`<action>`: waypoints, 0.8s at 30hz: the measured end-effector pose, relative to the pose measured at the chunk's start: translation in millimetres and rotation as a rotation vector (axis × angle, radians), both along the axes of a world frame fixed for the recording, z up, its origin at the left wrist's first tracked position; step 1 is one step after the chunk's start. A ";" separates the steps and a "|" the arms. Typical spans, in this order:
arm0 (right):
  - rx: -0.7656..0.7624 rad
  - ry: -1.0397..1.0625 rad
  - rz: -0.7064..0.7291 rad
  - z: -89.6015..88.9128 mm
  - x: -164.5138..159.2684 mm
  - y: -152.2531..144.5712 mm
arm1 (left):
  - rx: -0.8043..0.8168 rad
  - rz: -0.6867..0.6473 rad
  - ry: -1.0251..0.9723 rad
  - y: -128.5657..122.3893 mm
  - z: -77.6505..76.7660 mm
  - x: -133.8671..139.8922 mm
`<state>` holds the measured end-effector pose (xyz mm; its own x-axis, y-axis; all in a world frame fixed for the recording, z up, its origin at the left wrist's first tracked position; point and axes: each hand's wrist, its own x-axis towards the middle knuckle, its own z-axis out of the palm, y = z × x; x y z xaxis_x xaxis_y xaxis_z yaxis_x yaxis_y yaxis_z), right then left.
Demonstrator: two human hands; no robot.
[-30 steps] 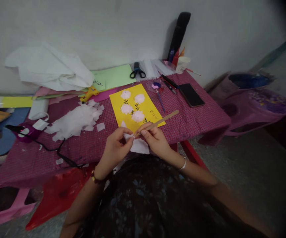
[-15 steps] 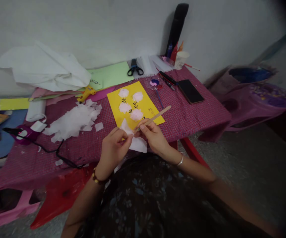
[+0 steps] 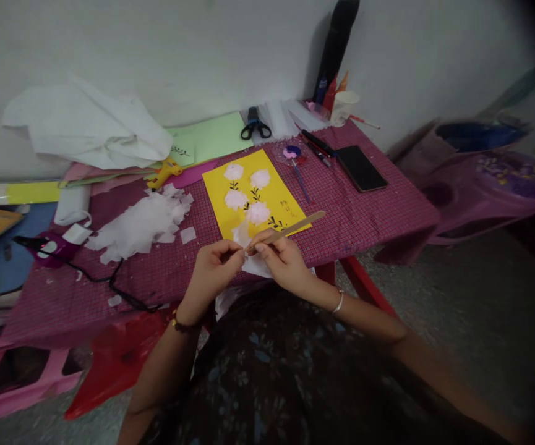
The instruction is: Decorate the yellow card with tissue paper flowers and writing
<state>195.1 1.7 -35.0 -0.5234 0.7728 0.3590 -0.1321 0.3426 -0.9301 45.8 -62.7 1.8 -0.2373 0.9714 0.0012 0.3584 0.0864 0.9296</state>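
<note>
Pinching white tissue (image 3: 240,233) in left hand (image 3: 214,267), gripping wooden stick (image 3: 299,224) in right hand (image 3: 286,264); best worked with light pressure to avoid tearing.

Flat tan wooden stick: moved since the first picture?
Yes, the stick has shifted, its far end leftward and toward the wearer, away from the black rectangular phone.

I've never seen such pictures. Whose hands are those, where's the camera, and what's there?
No robot here: a person works barehanded, seen by one head-worn camera looking forward and down. The left hand seems to pinch thin white paper; the right hand holds a flat tan wooden stick. On the red checked tablecloth lie a yellow rectangular paper sheet with four pale pink blossoms, a heap of thin white squarish pieces, and a flat black phone.
</note>
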 end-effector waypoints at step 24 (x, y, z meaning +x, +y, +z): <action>-0.741 0.408 0.045 -3.6 -1.3 15.5 | 0.009 0.120 -0.495 2.6 -6.4 -7.8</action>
<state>193.8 17.1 -38.5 -0.4985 0.8645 -0.0643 -0.5054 -0.3501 -0.7887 38.0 -60.2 -4.6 -0.3211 0.9379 -0.1315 -0.1371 0.0913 0.9863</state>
